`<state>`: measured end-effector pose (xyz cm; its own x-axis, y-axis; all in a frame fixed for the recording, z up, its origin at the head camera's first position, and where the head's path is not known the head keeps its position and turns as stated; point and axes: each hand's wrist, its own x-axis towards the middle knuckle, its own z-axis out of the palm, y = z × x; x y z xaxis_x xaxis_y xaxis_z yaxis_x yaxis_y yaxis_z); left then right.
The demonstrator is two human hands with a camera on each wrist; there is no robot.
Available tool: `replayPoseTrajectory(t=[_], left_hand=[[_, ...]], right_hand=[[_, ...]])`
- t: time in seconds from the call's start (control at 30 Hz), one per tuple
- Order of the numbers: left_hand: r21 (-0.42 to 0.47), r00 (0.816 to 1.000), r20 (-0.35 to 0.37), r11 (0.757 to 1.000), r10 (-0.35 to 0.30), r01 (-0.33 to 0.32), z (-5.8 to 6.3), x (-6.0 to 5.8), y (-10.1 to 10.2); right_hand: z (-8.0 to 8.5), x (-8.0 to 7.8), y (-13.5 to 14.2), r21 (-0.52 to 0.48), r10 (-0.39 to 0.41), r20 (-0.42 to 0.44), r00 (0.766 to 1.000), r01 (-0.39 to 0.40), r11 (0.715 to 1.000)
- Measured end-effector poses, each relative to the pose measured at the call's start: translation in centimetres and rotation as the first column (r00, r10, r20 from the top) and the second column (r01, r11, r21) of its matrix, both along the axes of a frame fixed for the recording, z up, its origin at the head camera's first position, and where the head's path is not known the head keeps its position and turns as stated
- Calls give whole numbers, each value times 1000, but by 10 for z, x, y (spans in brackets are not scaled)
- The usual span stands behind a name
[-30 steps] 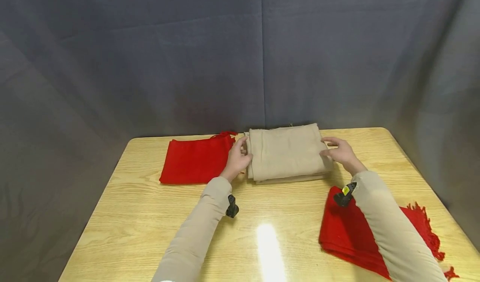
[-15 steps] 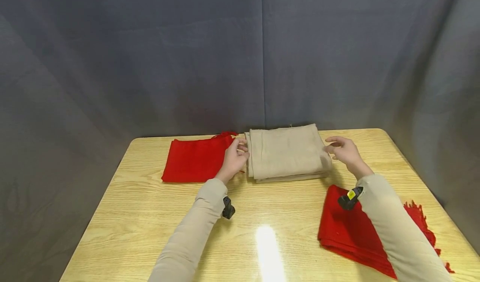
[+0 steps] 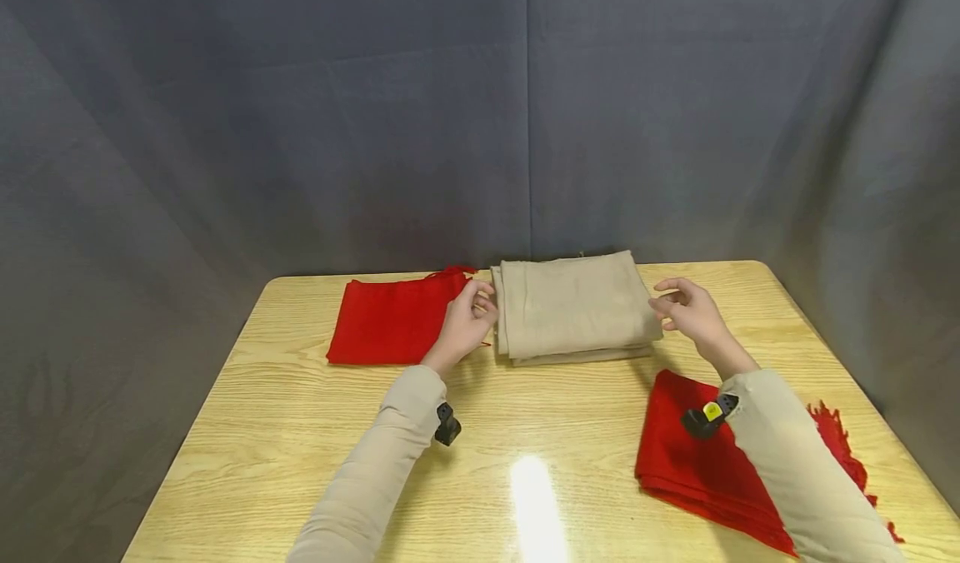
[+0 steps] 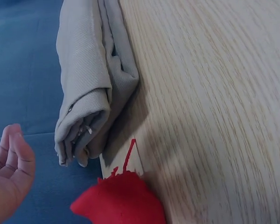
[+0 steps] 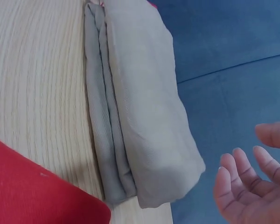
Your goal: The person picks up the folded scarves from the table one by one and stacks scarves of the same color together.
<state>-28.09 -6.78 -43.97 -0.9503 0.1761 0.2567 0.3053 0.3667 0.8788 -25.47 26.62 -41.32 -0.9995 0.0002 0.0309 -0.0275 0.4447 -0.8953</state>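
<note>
While two hands (image 3: 465,321) (image 3: 692,311) hover, three cloth bundles (image 3: 573,306) (image 3: 390,320) (image 3: 686,463)

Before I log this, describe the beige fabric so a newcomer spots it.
Find the wooden table, then its far edge. Between left hand and right hand lies the folded beige fabric. Its neighbours, left cloth and right cloth, are red.

**Matt weave, glossy grain**

The folded rectangular beige cloth bundle (image 3: 573,306) is matt, its fine diagonal weave plain in the left wrist view. The flat, folded red cloth (image 3: 393,321) and the larger red cloth with twisted fringes (image 3: 697,471) look matt too. The pale yellow wooden tabletop (image 3: 300,446) has streaky grain and a glossy white glare. The blue-grey fabric backdrop (image 3: 375,130) is dull, lightly creased.
</note>
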Motion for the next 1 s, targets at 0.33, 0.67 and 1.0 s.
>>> replayPoseTrajectory(t=[0.33,0.67,1.0], left_hand=[[4,998,-55,999,-43,44,5,11,-6],[-31,992,-100,996,-83,80,9,24,-10],[-19,979,-162,992,-124,122,6,36,-14]], right_hand=[[9,16,0,11,45,-49,998,-45,999],[9,34,-4,-17,79,-48,996,-79,997],[6,53,-10,-7,104,-57,993,-104,995]])
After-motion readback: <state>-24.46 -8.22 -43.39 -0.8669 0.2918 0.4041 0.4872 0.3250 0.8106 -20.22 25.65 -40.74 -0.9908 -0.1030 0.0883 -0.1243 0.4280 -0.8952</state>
